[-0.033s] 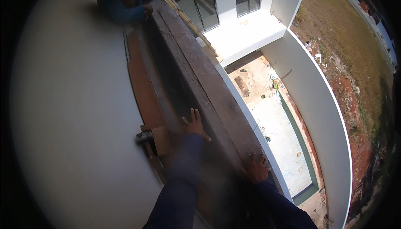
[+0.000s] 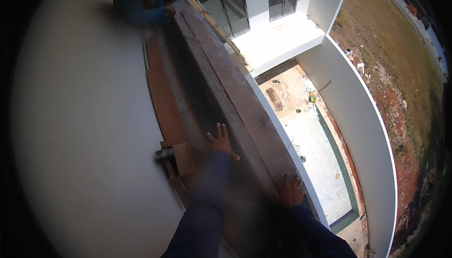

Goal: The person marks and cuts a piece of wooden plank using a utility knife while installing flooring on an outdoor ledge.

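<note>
My left hand (image 2: 220, 143) lies flat with fingers spread on a long dark strip (image 2: 195, 86), inside the raised concrete ledge (image 2: 245, 112). Farther right, my right hand (image 2: 290, 192) rests on the ledge close to its outer edge; its fingers are apart, though shadow dims them. Neither hand holds anything. To the left of my left forearm lies a hammer (image 2: 165, 154) with a thick black head, beside a small brown block or box piece (image 2: 183, 158). A reddish-brown strip (image 2: 162, 93) runs along the foot of the white wall.
At the far end, another person in a blue sleeve (image 2: 153, 16) has a hand on the ledge. Bamboo poles (image 2: 209, 19) lean there. Beyond the outer edge is a steep drop to a littered courtyard floor (image 2: 310, 149). A smooth white wall (image 2: 89, 131) bounds the left.
The whole view has shifted very slightly to the right and down. Both hands keep their places on the strip and ledge.
</note>
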Motion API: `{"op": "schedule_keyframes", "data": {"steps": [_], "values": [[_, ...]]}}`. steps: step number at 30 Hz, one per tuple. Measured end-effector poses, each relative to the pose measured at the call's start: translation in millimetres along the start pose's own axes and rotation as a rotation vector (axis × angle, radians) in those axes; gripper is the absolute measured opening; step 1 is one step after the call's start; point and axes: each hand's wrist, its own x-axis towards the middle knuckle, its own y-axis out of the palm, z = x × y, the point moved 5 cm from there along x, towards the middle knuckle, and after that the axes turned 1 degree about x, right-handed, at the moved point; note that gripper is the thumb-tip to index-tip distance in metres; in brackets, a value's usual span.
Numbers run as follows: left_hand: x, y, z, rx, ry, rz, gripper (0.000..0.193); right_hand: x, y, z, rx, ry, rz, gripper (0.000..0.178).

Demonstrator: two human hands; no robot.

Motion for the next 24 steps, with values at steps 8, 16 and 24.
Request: {"op": "schedule_keyframes", "data": {"steps": [8, 16, 24], "values": [[8, 11, 3, -0.085, 0.019, -0.060, 0.163, 6, 3, -6, -0.073, 0.014, -0.024, 0.104], [2, 6, -2, -0.119, -0.002, -0.068, 0.161, 9, 5, -10, -0.063, 0.026, -0.045, 0.106], [9, 13, 2, -0.121, 0.019, -0.084, 0.162, 9, 4, -9, -0.069, 0.022, -0.013, 0.108]]}}
